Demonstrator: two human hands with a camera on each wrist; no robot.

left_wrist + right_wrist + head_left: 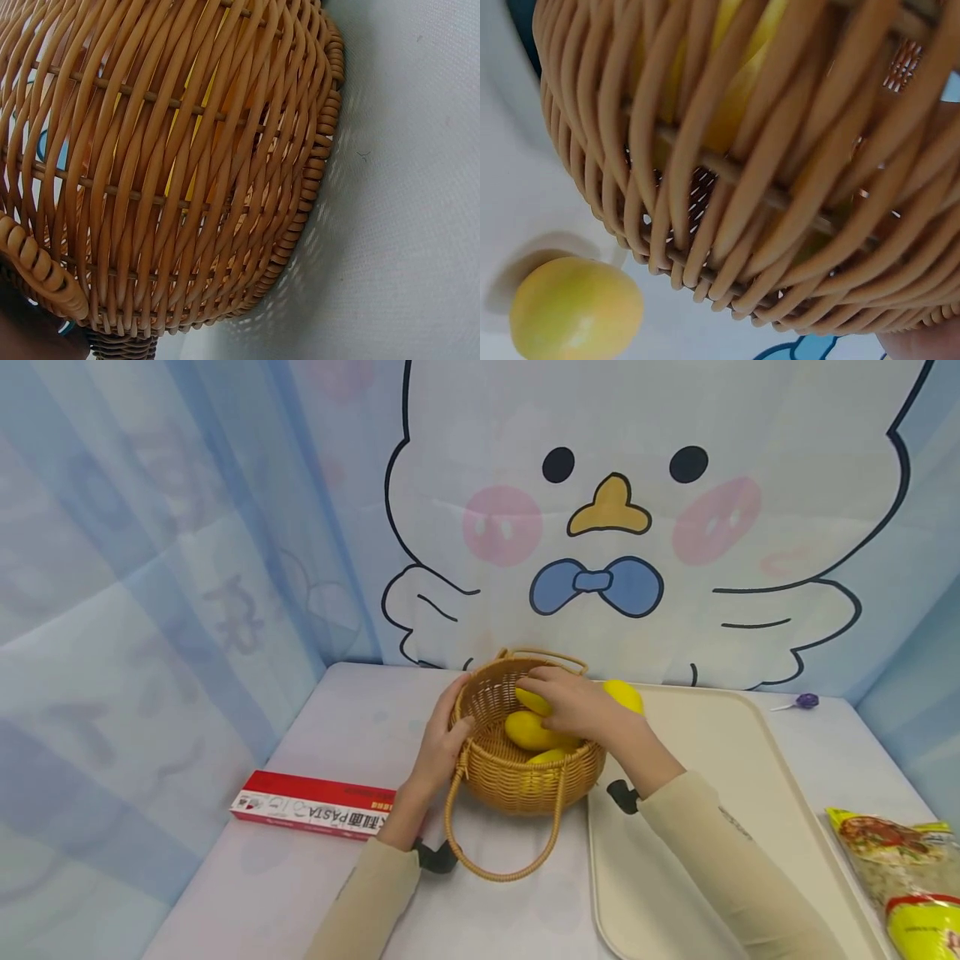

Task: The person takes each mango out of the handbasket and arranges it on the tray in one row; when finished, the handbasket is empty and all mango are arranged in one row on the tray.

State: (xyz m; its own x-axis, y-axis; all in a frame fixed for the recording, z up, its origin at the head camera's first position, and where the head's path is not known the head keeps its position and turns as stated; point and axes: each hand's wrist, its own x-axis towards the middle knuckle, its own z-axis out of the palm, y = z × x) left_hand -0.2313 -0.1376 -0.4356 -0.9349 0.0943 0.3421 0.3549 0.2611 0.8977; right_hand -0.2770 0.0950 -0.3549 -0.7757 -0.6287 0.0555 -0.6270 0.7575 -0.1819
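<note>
A round wicker basket (517, 789) stands on the table, its near handle (501, 877) hanging down in front. My left hand (438, 747) grips its left rim, thumb over the edge. Inside lie several oval yellow fruits (531, 731), perhaps mangoes or lemons. My right hand (573, 702) reaches in over the right rim and holds one yellow fruit (531, 700) between fingers and thumb; the hand partly hides it. Another yellow fruit (624, 695) sits outside, just right of the basket. Both wrist views mostly show the basket's weave (172, 150), with yellow behind it.
A beige tray (697, 735) lies to the right of the basket. At left is a red pasta box (315, 806). A purple lollipop (806, 701) is at the back right, and a yellow food packet (900, 868) lies at the right edge. Printed curtains surround the table.
</note>
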